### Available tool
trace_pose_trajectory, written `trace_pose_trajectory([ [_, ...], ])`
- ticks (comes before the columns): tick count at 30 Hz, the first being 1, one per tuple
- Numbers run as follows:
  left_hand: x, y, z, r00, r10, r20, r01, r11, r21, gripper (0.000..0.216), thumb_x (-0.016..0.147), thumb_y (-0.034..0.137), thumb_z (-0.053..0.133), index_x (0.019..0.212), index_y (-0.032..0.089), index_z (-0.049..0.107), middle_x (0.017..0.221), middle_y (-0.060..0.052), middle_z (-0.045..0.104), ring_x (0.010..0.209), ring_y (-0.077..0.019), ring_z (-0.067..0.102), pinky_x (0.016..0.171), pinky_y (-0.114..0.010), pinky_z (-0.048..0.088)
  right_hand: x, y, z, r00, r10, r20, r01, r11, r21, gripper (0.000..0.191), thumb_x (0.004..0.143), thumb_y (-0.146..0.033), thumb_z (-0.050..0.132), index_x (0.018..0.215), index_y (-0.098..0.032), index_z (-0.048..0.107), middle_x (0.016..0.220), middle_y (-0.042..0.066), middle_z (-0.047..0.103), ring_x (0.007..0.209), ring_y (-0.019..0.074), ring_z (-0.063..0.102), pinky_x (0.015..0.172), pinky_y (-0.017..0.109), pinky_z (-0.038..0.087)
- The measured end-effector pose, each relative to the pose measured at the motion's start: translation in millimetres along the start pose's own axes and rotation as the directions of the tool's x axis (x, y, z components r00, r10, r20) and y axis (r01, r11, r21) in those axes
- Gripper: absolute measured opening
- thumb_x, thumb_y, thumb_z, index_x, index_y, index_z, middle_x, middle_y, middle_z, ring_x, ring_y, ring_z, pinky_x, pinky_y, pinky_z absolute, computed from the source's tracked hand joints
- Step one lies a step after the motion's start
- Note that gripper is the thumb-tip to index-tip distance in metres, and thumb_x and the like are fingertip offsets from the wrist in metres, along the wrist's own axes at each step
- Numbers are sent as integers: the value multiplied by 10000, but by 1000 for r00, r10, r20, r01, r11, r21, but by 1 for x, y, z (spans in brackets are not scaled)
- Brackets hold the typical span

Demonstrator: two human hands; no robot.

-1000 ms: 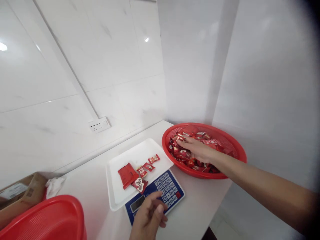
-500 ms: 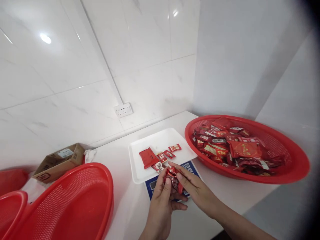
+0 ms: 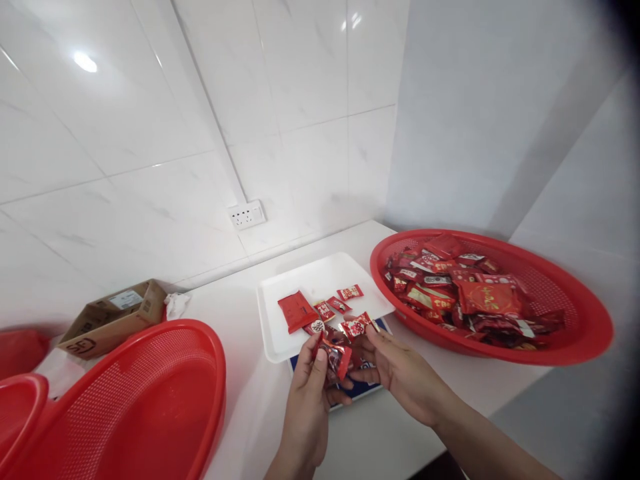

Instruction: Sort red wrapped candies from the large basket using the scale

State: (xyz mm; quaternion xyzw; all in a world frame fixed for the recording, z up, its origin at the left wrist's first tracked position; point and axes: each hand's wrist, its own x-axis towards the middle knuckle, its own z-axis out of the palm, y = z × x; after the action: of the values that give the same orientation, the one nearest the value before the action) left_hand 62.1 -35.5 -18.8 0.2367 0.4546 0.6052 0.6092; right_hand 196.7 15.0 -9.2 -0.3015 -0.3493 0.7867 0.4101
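My left hand [image 3: 313, 383] is closed around several red-wrapped candies [image 3: 336, 358], its thumb pressing on top of them. In my right hand [image 3: 395, 360], thumb and fingers pinch one red and gold candy packet [image 3: 357, 326] above the near edge of the white tray [image 3: 270, 347]. A larger flat red packet [image 3: 297, 311] lies in the tray. Beside it rest a few small candies, among them a red and gold one [image 3: 350, 292]. Under the tray, a blue-faced scale [image 3: 357, 393] is partly covered by my hands.
To the right stands a red perforated basket [image 3: 575, 287] heaped with red-wrapped sweets [image 3: 490, 298]. Another red basket [image 3: 165, 400] is at the left, with a cardboard box [image 3: 113, 317] behind it. A wall socket [image 3: 247, 215] sits above the white table [image 3: 245, 393].
My hands have moved apart. The right one now holds a single candy packet away from the bunch, while the left keeps the others, slightly lower and further left.
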Motion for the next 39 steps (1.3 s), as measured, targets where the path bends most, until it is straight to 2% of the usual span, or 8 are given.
trace_pose_trajectory([
  [8,-3,3,2,998,53,37,-53,999,12,288,804,393,595,1031,225,540,971,-21,600,826,-140,600,616,-226,515,0,3,-2,996,-72,-52,72,997,1,282,790,-397,617,1039,-277,560,1017,9,643,893,165,601,605,249,525],
  [15,-8,7,2,990,72,119,-72,997,-1,270,811,343,601,1045,237,518,1052,-28,574,941,-165,570,729,-271,509,2,5,-9,980,-143,-141,137,989,-48,289,667,-410,728,809,-234,549,782,-30,600,707,125,562,586,231,468],
  [18,-8,8,-1,983,66,170,-63,998,-23,251,818,334,592,1031,232,510,1057,-32,577,954,-174,557,730,-278,501,4,3,-13,958,-202,-201,162,966,-200,331,643,-455,721,674,-213,498,551,-66,486,501,90,445,448,196,350],
  [21,-9,6,-6,963,68,260,-70,998,-2,202,818,315,595,987,227,527,991,-25,588,919,-172,555,727,-279,493,2,0,-13,986,-131,-107,71,894,-443,297,629,-432,723,680,-203,541,469,-87,416,422,70,333,408,198,252],
  [26,-11,4,-11,941,52,335,-73,996,51,206,805,317,609,982,231,548,977,-39,586,893,-195,548,683,-310,506,-6,-3,-10,987,-146,-68,78,801,-594,273,658,-434,668,586,-194,558,477,-64,441,451,87,368,435,220,293],
  [31,-16,11,-20,976,107,188,-109,994,3,162,824,298,586,974,247,551,1042,-31,583,932,-183,546,679,-271,490,11,-9,-12,962,-191,-194,89,894,-439,333,633,-452,687,570,-206,472,468,-72,440,435,91,408,439,224,337],
  [34,-19,12,-28,983,115,145,-119,993,21,155,819,302,594,955,233,570,1036,-38,602,880,-169,569,649,-250,474,35,-21,-9,950,-230,-211,123,897,-424,265,647,-425,683,620,-203,541,494,-60,487,443,96,436,430,219,337],
  [39,-29,4,-46,978,82,193,-102,990,97,260,741,380,671,906,193,598,852,-58,667,729,-165,597,602,-257,452,48,-35,-5,915,-364,-177,192,776,-601,336,677,-438,651,916,-203,669,667,3,618,631,164,553,568,263,424],
])
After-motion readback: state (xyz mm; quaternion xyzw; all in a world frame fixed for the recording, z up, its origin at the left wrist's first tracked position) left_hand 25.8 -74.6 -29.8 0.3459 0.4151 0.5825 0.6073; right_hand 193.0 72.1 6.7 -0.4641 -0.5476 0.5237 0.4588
